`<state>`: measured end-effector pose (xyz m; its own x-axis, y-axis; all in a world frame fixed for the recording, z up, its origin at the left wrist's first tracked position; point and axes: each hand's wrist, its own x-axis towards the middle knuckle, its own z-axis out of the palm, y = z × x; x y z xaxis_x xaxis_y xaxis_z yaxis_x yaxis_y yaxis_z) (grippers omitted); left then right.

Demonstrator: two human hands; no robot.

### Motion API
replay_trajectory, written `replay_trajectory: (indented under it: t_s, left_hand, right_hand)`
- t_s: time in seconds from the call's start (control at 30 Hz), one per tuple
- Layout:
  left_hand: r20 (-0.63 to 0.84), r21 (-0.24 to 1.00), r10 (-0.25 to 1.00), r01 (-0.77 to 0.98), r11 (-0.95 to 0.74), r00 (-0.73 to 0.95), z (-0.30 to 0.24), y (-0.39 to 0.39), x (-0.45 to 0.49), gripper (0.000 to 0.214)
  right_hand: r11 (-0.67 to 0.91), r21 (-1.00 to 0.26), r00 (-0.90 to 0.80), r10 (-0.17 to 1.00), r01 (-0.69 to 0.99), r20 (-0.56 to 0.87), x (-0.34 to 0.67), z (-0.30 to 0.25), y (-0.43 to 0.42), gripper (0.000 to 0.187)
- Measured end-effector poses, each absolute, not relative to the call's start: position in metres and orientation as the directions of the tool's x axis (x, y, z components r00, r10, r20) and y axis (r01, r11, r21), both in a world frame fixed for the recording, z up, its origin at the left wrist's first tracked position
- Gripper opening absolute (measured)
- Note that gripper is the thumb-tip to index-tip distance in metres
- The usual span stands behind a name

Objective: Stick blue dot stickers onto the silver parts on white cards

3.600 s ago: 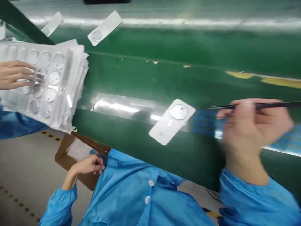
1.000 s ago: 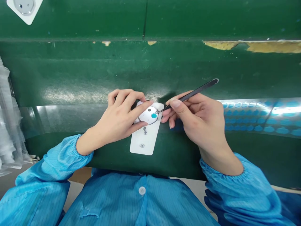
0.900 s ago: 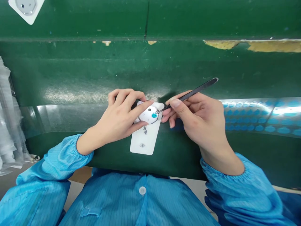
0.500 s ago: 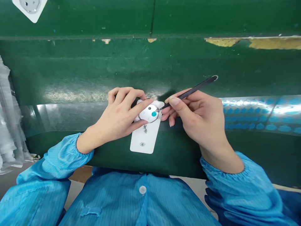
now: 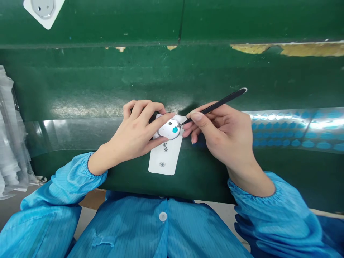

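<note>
A white rectangular cover [image 5: 167, 156] with a silver octagonal plate at its top lies on the green belt [image 5: 107, 79] before me. My left hand [image 5: 137, 132] grips the cover's top end, fingers curled around the plate. My right hand [image 5: 220, 134] pinches black tweezers [image 5: 215, 105], whose tip rests on a small blue round sticker [image 5: 175, 129] on the plate.
Another white cover [image 5: 44, 10] lies on the belt at the top left. A clear sheet with several blue stickers [image 5: 292, 130] lies to the right. A stack of clear plastic trays [image 5: 9, 136] stands at the left edge. A torn yellow patch [image 5: 290, 48] marks the belt.
Over the last second my hands barely moved; the tweezers' tip stays on the blue sticker. Earlier, my right hand with the tweezers was at the sticker sheet and my left hand was down by my coat.
</note>
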<state>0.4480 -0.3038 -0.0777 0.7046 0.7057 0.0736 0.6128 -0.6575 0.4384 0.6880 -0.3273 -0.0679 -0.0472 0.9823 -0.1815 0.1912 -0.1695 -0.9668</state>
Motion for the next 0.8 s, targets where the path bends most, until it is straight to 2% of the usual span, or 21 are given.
replay_trajectory:
  t_s: [0.13,0.23,0.3,0.43,0.5,0.57,0.63,0.7,0.77,0.8]
  left_hand:
    - [0.05,0.43,0.693,0.611,-0.665,0.719,-0.072,-0.304,0.45,0.059]
    - [0.003,0.429,0.711,0.641,-0.636,0.703,-0.065,-0.305,0.454,0.062]
    - [-0.031,0.416,0.73,0.673,-0.612,0.683,-0.061,-0.304,0.457,0.062]
    - [-0.033,0.442,0.753,0.685,-0.579,0.657,-0.055,-0.303,0.458,0.058]
    - [0.002,0.572,0.772,0.632,-0.523,0.636,-0.054,-0.303,0.455,0.051]
    - [-0.004,0.798,0.803,0.486,-0.357,0.596,-0.052,-0.303,0.453,0.046]
    - [-0.068,0.957,0.825,0.27,-0.105,0.561,-0.051,-0.304,0.451,0.044]
    - [-0.131,0.99,0.828,0.107,0.086,0.545,-0.051,-0.304,0.45,0.047]
    - [-0.148,0.987,0.834,0.028,0.157,0.531,-0.052,-0.305,0.45,0.05]
    - [-0.146,0.987,0.841,0.014,0.162,0.522,-0.053,-0.306,0.45,0.05]
  right_hand:
    - [0.1,-0.938,-0.121,0.991,0.333,0.063,0.692,-0.075,-0.334,0.011]
    - [0.35,-0.816,-0.229,0.935,0.46,0.272,0.694,-0.078,-0.338,0.006]
    - [0.437,-0.763,-0.239,0.899,0.476,0.366,0.695,-0.08,-0.339,0.007]
    - [0.476,-0.745,-0.05,0.856,0.467,0.515,0.692,-0.083,-0.338,0.011]
    - [0.472,-0.762,0.062,0.832,0.444,0.552,0.688,-0.081,-0.338,0.018]
    - [0.403,-0.82,0.124,0.865,0.406,0.487,0.682,-0.074,-0.338,0.02]
    - [0.262,-0.901,0.09,0.946,0.347,0.31,0.674,-0.064,-0.34,0.019]
    - [0.05,-0.97,-0.032,0.999,0.237,0.044,0.666,-0.055,-0.342,0.024]
    - [-0.164,-0.982,-0.152,0.972,0.099,-0.177,0.659,-0.049,-0.343,0.031]
    - [-0.237,-0.97,-0.177,0.954,0.046,-0.242,0.656,-0.048,-0.343,0.033]
